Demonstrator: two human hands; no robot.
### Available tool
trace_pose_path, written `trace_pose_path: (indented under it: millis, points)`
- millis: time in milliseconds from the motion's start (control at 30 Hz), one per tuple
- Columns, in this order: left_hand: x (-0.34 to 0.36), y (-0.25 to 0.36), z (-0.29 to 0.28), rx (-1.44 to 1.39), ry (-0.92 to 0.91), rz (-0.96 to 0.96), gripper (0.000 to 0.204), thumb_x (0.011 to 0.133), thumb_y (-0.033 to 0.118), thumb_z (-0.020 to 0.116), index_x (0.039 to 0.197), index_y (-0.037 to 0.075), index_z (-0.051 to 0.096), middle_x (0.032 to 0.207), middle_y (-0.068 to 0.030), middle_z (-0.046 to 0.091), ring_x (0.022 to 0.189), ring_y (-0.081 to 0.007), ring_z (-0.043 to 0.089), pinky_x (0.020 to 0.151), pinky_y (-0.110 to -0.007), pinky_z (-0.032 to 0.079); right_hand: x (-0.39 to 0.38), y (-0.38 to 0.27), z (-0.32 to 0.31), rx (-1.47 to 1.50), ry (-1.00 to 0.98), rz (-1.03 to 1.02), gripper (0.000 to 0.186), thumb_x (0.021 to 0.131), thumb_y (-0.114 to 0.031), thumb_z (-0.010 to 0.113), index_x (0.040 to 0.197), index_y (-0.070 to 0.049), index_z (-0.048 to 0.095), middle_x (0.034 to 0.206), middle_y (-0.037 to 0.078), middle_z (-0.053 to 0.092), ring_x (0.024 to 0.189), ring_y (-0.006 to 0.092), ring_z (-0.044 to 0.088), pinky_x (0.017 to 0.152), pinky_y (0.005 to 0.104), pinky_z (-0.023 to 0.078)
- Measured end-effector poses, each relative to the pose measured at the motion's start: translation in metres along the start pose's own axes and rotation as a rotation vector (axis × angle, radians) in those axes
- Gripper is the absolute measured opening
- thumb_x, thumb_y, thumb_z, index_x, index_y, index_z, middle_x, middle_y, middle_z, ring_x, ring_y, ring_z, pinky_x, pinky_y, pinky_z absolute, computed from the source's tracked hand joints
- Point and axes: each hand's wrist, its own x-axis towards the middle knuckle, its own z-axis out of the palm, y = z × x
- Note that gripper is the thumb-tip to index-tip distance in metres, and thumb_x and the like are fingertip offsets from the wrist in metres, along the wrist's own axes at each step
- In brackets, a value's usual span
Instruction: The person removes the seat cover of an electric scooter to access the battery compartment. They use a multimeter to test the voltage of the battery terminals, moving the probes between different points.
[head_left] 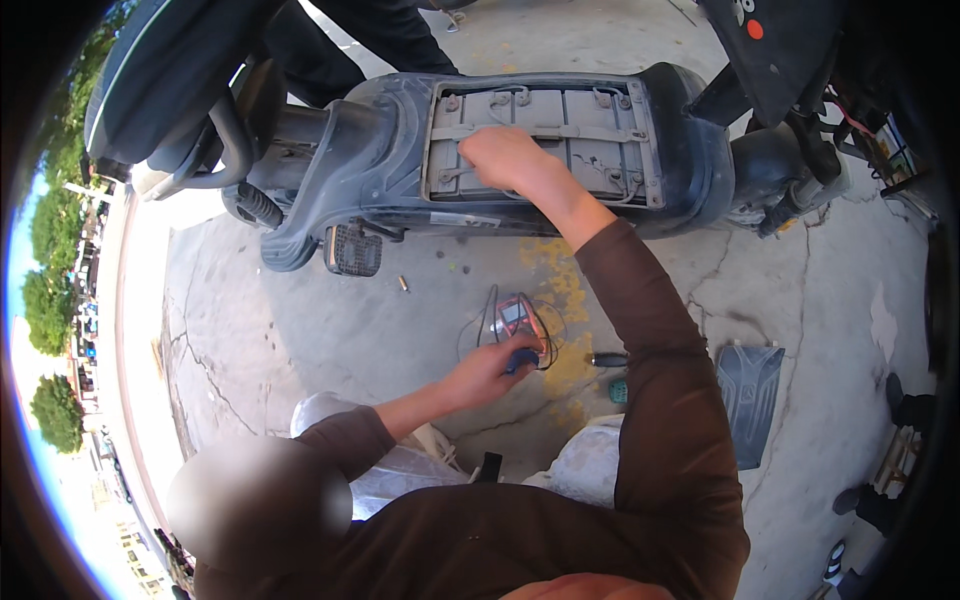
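Observation:
A dark electric scooter [690, 150] stands across the far side, its floorboard compartment uncovered. Several grey batteries [545, 105] sit inside, linked by wires and crossed by a strap [590, 132]. Over their left part is my right hand [505, 160], fingers curled closed at the strap; whatever it grips is hidden. Lower down, my left hand [480, 375] is closed around a dark blue object [521, 359] whose kind I cannot make out. Just beyond that hand lies a red meter [515, 312] with a small screen, on the ground among loops of black cable [490, 305].
A black-handled tool [608, 360] and a small teal item [618, 391] lie by my right arm. Farther right rests a dark flat panel [750, 400]. A scooter pedal [353, 252] juts out low. Another person's dark-trousered legs [385, 35] are behind the scooter.

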Motion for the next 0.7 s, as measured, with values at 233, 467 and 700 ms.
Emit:
trace_pose_path:
  millis: [233, 467, 700]
  points:
    - [0.005, -0.004, 0.002, -0.005, 0.007, 0.007, 0.032, 0.09, 0.007, 0.061, 0.121, 0.007, 0.054, 0.106, -0.0144, 0.067, 0.098, -0.0313, 0.066, 0.084, -0.037, 0.051, -0.007, 0.001, 0.008, 0.039, 0.199, -0.126, 0.013, 0.077, -0.004, 0.064, 0.089, -0.008, 0.061, 0.089, 0.011, 0.065, 0.09, 0.0333, 0.064, 0.069, 0.044, 0.049]
    - [0.007, -0.009, 0.0, 0.011, 0.042, 0.017, 0.033, 0.089, 0.004, 0.061, 0.121, 0.006, 0.053, 0.106, -0.0147, 0.067, 0.098, -0.0319, 0.067, 0.083, -0.037, 0.051, -0.001, -0.003, 0.0, 0.054, 0.067, -0.1, 0.015, 0.074, -0.001, 0.062, 0.087, -0.007, 0.062, 0.087, 0.012, 0.066, 0.089, 0.0348, 0.064, 0.07, 0.045, 0.049]
    - [0.004, -0.01, -0.012, -0.04, 0.12, 0.035, 0.037, 0.087, 0.002, 0.062, 0.123, 0.007, 0.053, 0.107, -0.0153, 0.067, 0.099, -0.032, 0.067, 0.084, -0.038, 0.051, -0.002, -0.01, -0.002, 0.191, 0.152, -0.106, 0.015, 0.073, -0.002, 0.062, 0.088, -0.007, 0.065, 0.088, 0.015, 0.065, 0.089, 0.0363, 0.064, 0.074, 0.0459, 0.051]
